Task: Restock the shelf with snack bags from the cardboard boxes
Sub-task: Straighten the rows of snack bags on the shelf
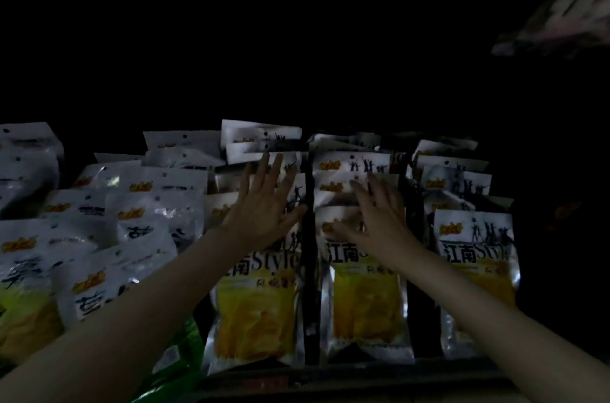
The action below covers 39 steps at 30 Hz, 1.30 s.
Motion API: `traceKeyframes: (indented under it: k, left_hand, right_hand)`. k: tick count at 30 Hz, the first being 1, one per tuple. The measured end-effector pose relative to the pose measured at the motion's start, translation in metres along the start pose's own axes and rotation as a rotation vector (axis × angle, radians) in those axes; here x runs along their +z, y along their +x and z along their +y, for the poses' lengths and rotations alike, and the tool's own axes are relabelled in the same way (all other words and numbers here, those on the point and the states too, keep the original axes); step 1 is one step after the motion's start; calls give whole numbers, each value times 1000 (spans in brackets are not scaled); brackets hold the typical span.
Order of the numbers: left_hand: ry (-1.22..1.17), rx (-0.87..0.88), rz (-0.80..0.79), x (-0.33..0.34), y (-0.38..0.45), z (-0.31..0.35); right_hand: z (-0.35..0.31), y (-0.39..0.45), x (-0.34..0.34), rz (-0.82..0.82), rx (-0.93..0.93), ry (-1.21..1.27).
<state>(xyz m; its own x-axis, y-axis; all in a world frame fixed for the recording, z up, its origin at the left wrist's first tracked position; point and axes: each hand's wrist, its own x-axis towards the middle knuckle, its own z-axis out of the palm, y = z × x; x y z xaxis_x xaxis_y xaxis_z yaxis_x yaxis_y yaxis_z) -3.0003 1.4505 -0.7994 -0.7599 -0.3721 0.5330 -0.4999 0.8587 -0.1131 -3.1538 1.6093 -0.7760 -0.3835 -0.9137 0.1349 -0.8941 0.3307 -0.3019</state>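
Rows of white-topped snack bags with yellow contents stand on a dark shelf (346, 369). My left hand (264, 201) lies flat with straight fingers on the tops of the bags in the middle-left row (254, 310). My right hand (369, 214) rests with spread fingers on the tops of the bags in the middle row (363, 303). Neither hand grips a bag. A third row of the same bags (475, 257) stands to the right. No cardboard box is in view.
A looser pile of similar white bags (109, 214) fills the shelf to the left. A green packet (178, 356) lies at the lower left. Black dividers (308, 237) separate the rows. Blurred packets (567, 9) show at the upper right. The shelf's back is dark.
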Motion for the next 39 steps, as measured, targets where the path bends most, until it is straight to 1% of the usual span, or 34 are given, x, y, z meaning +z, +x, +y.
traceKeyframes:
  k: [2,4,5,7,9,11,15,19,21,24,26,28,31,34,36,37,39]
  left_hand:
    - [-28,28,-20,9,6,16]
    - [-55,95,-72,17,8,31]
    - [-37,138,-107,20,9,38]
    - [26,195,-175,28,9,46]
    - [67,228,-215,35,9,51]
    - [61,246,-197,39,15,54]
    - [18,197,-178,27,49,65]
    - [-26,128,-191,25,95,86]
    - [-51,94,-214,28,121,99]
    - [-85,46,-150,32,157,116]
    - [-72,30,-176,39,176,126]
    - [-44,-26,-188,46,192,134]
    - [29,-77,-174,50,210,146]
    - [58,-177,-113,49,217,148]
    - [-28,-310,6,47,219,144]
    - [-98,-353,114,45,221,140]
    - [-176,-330,415,37,225,130]
  right_hand:
    - [20,-5,-3,20,72,188]
    - [34,-12,-4,-31,128,326]
    - [37,-16,-3,-87,143,358]
    - [41,-22,0,-170,109,357]
    - [44,-23,0,-167,56,337]
    - [50,-21,-4,-108,67,320]
    - [71,-10,-26,59,74,301]
    - [99,7,-44,295,77,253]
    - [113,19,-50,396,70,314]
    - [132,37,-55,419,42,286]
    - [143,46,-56,447,67,265]
    - [151,49,-52,477,103,311]
    - [160,42,-40,461,108,334]
    - [168,32,-28,439,109,364]
    - [173,28,-21,407,112,406]
    - [174,27,-19,403,102,401]
    - [171,28,-18,389,83,379]
